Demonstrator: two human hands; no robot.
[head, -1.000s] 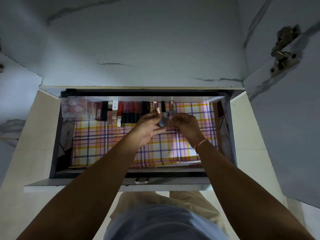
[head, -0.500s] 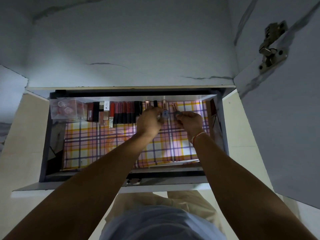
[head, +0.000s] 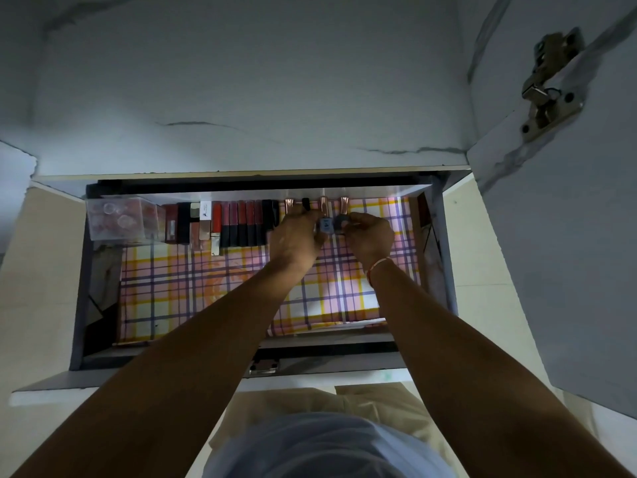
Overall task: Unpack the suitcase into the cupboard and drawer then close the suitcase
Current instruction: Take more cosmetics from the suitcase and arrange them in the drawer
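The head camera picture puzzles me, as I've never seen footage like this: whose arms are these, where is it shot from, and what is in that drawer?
No machine here: a person wears a camera on the head, looking down over their own arms into an open drawer. Its floor is covered by a checked liner. Along the back stand a clear plastic box, a row of red and black lipstick tubes, and small bottles with rose-gold caps. The left hand holds a blue bottle; the right hand holds a dark one beside it, placing them in the row. An open cupboard door hangs at right.
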